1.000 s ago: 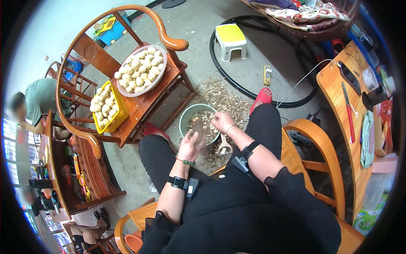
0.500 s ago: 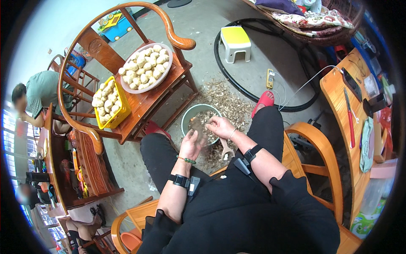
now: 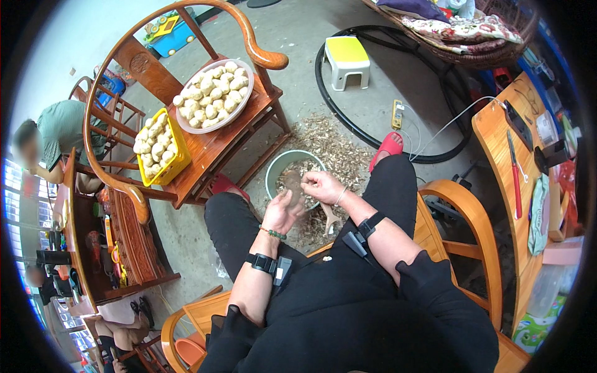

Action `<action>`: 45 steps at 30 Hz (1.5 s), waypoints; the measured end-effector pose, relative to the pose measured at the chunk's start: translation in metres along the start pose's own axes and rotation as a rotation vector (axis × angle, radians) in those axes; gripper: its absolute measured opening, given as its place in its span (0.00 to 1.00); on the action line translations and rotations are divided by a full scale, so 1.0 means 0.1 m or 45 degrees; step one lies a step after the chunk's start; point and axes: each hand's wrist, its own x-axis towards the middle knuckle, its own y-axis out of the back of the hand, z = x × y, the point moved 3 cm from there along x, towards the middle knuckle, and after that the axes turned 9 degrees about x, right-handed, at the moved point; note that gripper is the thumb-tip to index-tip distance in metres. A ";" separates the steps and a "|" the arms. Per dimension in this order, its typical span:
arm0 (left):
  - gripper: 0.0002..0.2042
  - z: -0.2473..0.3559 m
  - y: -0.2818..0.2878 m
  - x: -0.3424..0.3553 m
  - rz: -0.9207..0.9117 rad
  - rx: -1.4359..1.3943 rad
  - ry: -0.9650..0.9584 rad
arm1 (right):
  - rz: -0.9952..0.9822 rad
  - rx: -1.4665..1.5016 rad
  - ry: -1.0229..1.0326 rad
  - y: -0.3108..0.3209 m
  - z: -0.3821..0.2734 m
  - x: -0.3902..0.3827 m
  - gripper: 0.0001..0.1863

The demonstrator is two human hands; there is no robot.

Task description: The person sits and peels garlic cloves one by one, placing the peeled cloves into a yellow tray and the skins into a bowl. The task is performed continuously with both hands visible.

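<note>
Left hand [image 3: 280, 214] curls around a rounded brown lump [image 3: 292, 181]; my right hand [image 3: 322, 188] pinches, on what I cannot tell.

A green-beaded bracelet [image 3: 272, 234] sits behind the left hand [image 3: 283, 211], a thin pale bangle [image 3: 341, 196] behind the right hand [image 3: 322, 188]. Farther up: black straps [image 3: 372, 224] with boxy grey modules [image 3: 355, 244]. Black flared-sleeve top [image 3: 367, 317], black trousers [image 3: 397, 189]; beyond the hands, red sandals [image 3: 390, 146].
</note>
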 end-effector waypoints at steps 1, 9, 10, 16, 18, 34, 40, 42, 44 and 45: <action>0.10 -0.01 0.00 0.00 -0.007 -0.019 0.003 | 0.042 -0.061 0.017 0.00 0.01 0.00 0.09; 0.11 0.07 -0.17 -0.06 -0.102 0.027 -0.022 | 0.327 -0.653 -0.210 0.24 0.18 0.04 0.12; 0.12 0.05 -0.17 -0.06 -0.013 0.069 -0.028 | 0.399 -0.542 -0.127 0.28 0.21 0.08 0.13; 0.19 -0.03 0.11 0.04 0.310 0.499 -0.185 | 0.268 -0.331 -0.146 0.15 0.02 0.04 0.20; 0.24 -0.02 0.09 0.05 0.383 0.646 -0.278 | 0.242 -0.216 -0.172 0.11 -0.01 0.03 0.21; 0.19 -0.01 0.19 0.06 0.424 0.796 -0.266 | -0.061 -0.114 -0.040 -0.02 -0.13 -0.01 0.15; 0.15 -0.04 0.20 0.09 0.468 0.891 -0.323 | -0.029 -0.162 0.034 -0.01 -0.08 0.01 0.13; 0.16 -0.03 0.20 0.08 0.469 0.903 -0.325 | -0.035 -0.086 0.000 -0.02 -0.12 0.00 0.12; 0.16 -0.02 0.17 0.07 0.439 0.808 -0.311 | -0.013 -0.065 -0.013 -0.01 -0.12 0.00 0.12; 0.16 -0.01 0.16 0.07 0.422 0.760 -0.304 | 0.012 -0.081 -0.010 0.00 -0.10 0.01 0.12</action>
